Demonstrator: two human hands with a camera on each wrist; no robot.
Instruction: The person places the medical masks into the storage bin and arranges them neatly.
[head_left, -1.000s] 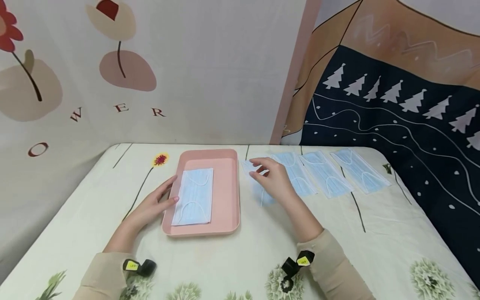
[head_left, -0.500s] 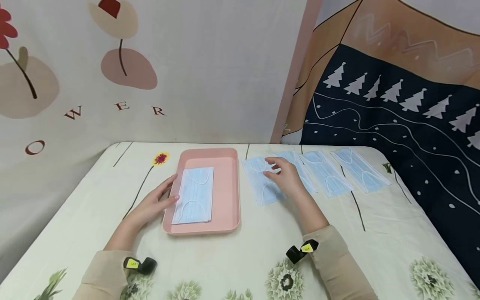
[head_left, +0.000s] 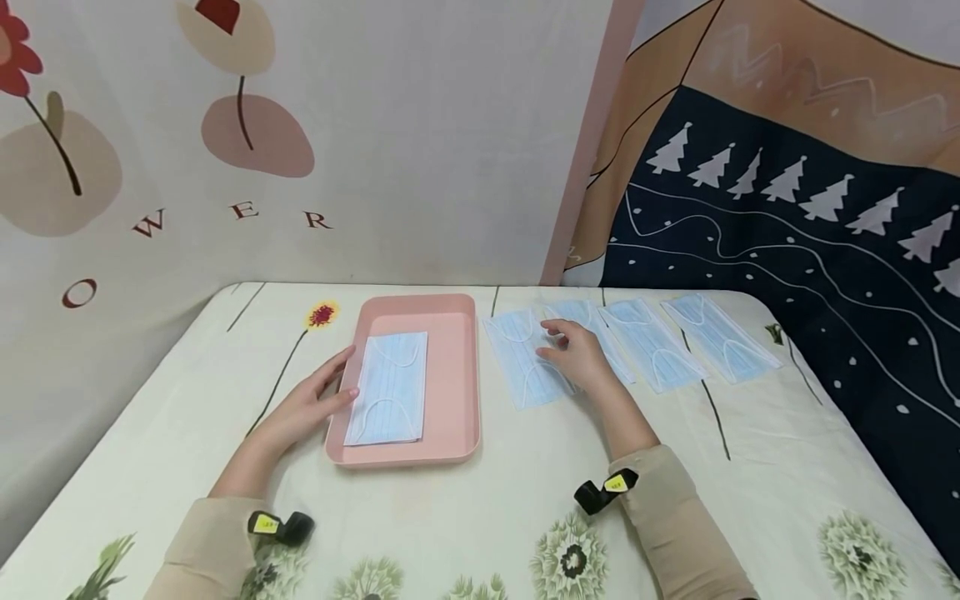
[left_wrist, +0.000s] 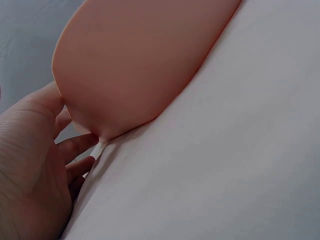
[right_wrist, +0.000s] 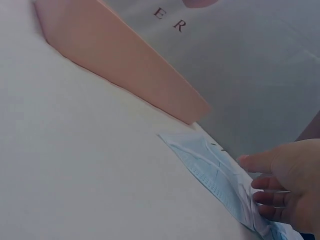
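Note:
My left hand (head_left: pixel 303 408) grips the left side of a shallow pink tray (head_left: pixel 450 400), thumb over the rim; in the left wrist view its other fingers (left_wrist: pixel 80 145) curl against the tray's outer side. Inside the tray, on its left, lies a small stack of light-blue pleated face masks (head_left: pixel 386 387) with white ear loops. Right of the tray, my right hand (head_left: pixel 581 358) hovers over the nearest loose face mask (head_left: pixel 517 354), overlapping a second mask (head_left: pixel 570 312) behind it. Its fingers bend loosely, with nothing between thumb and fingertips.
Further right lie two more face masks, one in the middle (head_left: pixel 648 346) and one at the far end (head_left: pixel 720 337). A flower-print white cloth (head_left: pixel 450 525) covers the table. Patterned cloth hangings (head_left: pixel 435 167) rise behind its back edge.
The nearest loose mask, blurred beneath my right hand at first, now lies flat and still. My right hand has shifted right, uncovering more of it. My left hand stays on the tray.

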